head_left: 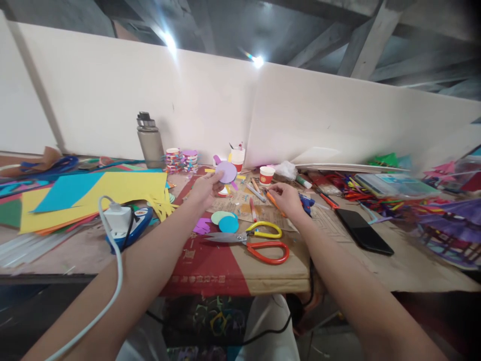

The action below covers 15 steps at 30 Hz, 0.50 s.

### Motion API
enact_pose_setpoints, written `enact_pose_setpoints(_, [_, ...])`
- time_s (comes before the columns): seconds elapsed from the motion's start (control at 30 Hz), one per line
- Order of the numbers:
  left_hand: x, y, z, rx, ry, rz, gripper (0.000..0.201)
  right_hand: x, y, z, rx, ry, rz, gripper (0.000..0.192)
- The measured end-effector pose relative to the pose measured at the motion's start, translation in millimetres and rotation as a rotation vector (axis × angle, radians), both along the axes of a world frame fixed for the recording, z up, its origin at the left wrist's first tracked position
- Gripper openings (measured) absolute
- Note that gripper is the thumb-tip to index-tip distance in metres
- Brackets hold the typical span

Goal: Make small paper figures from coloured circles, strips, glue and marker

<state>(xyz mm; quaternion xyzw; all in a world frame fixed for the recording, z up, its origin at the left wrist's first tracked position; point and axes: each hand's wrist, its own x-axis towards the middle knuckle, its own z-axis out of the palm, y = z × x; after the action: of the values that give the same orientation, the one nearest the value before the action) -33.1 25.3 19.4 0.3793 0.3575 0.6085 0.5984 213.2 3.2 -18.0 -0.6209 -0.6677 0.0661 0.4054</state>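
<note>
My left hand (208, 190) pinches a light purple paper disc (226, 172) upright above the table. Small paper strips and part of a cup stick out behind it. My right hand (286, 197) has its fingers closed on a slim orange pen-shaped tool (273, 200); its exact kind is unclear. Large scissors (240, 237) with one yellow and one red handle lie spread nearer me. A blue paper disc (228, 224) overlaps a pale green disc (217, 216), with purple paper pieces (202, 226) beside them. A blue glue gun (306, 203) lies partly behind my right hand.
A red-and-white paper cup (267, 175) and a grey bottle (149, 140) stand at the back. Coloured sheets (124, 188) and a power strip (145, 220) with a white cable (119, 281) are left. A black phone (364, 231) lies right.
</note>
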Motion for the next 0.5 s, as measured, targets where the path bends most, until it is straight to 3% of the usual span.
enact_pose_setpoints(0.13, [1.6, -0.7, -2.9, 0.001, 0.086, -0.057, 0.025, -4.9, -1.4, 1.8, -0.123, -0.310, -0.020, 0.023])
enact_pose_setpoints(0.23, [3.3, -3.7, -5.9, -0.048, 0.158, -0.149, 0.028, -13.3, -5.4, 1.8, -0.190, -0.390, -0.055, 0.024])
enact_pose_setpoints(0.5, [4.1, -1.9, -19.8, -0.135, 0.254, -0.187, 0.035, -29.6, -3.2, 14.3, -0.300, -0.616, -0.134, 0.029])
